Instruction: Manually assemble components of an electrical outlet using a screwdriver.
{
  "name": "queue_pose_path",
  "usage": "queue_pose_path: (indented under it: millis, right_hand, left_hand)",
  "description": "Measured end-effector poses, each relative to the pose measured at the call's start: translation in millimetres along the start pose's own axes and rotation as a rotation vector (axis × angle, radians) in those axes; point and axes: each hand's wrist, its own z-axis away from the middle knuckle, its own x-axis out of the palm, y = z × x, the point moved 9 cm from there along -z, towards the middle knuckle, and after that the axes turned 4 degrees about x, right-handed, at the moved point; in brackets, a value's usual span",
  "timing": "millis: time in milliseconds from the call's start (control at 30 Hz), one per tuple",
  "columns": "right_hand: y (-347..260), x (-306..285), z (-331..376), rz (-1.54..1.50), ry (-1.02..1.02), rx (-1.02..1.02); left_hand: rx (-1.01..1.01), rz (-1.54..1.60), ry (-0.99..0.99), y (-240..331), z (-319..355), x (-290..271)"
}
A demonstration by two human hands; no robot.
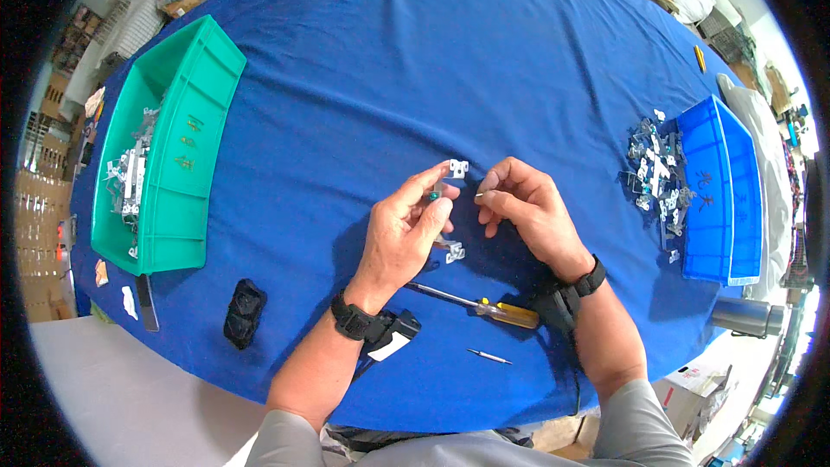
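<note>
Looking down, I see the blue table (450,60), then my left hand (405,233) pinching a small white bracket (456,168) above it, my right hand (527,207) nipping a tiny screw (478,195) just beside.

Tablecloth (450,60) centre and far edge are left open; left edge is blocked by green bin (186,104), right edge by blue bin (722,190), near edge by screwdriver (480,304).
</note>
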Motion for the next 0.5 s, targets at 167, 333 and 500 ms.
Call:
queue_pose_path:
  millis: [167, 333, 500]
  right_hand:
    - [1.8, -1.7, 1.0, -0.163, -0.006, 0.03]
    - [1.6, 1.7, 5.3, -0.057, -0.051, 0.083]
    - [-15.9, 23.8, 12.7, 0.426, -0.181, -0.088]
  left_hand:
    - [-0.059, 0.168, -0.055, -3.8, 0.0, 5.4]
    - [-0.081, 0.249, 0.004, -7.6, -3.0, -2.4]
    - [-0.102, 0.332, 0.076, -11.0, -4.8, -11.0]
